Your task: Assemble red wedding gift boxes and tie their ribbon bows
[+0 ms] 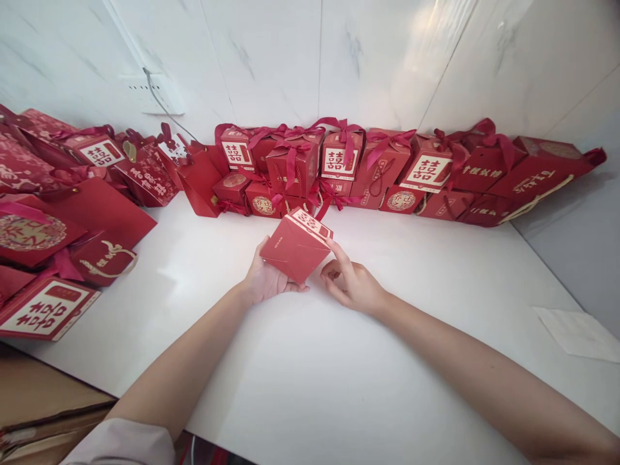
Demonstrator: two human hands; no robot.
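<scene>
A small red box (296, 250) with a white panel of red characters is held above the white table, tilted so that a plain red face points toward me. My left hand (271, 274) grips it from the left and below, its fingers partly hidden under the box. At the box's right edge, my right hand (352, 279) touches it with an extended index finger, while the other fingers are curled with nothing visible in them. Part of a red ribbon shows behind the box.
Red gift boxes with ribbons (340, 155) line the wall behind the white table (310, 368). More red boxes and bags (109, 203) crowd the left side. White paper (576, 332) lies at the right. A cable (162, 106) runs from a wall socket. Cardboard (43, 394) is at lower left.
</scene>
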